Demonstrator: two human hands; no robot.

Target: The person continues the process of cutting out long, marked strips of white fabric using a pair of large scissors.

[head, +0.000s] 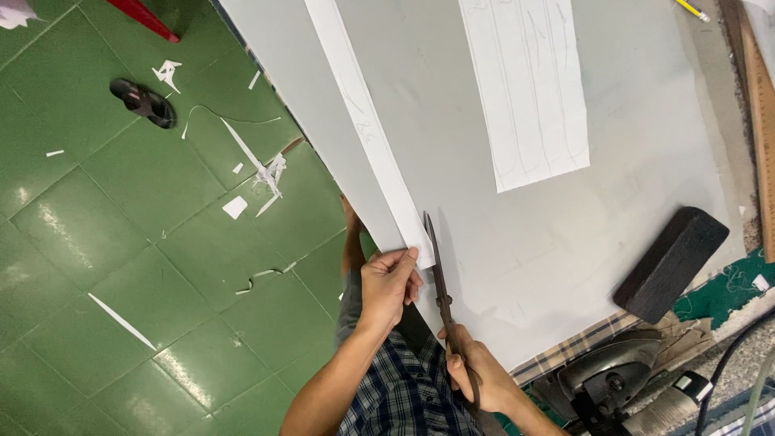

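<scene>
Cutting station: both hands engaged at the near edge of a grey sheet.

Right hand (476,375) grips long dark metal shears (440,278); left hand (387,282) pinches the long white paper strip (367,129) on the large grey sheet (613,186). Beyond: black rectangular block (670,262), white paper pattern piece (529,89). Green tiled floor (105,266) carries white scraps.

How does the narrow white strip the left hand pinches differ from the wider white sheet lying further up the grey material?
The narrow strip is long and thin; the wide sheet is much broader. The left hand pinches the narrow strip at its near end, beside the scissors held by the right hand; the wide sheet lies untouched. The narrow strip runs along the edge of the grey material; the wide sheet lies nearer its middle. Both are white, flat and faintly pencil-marked.
</scene>
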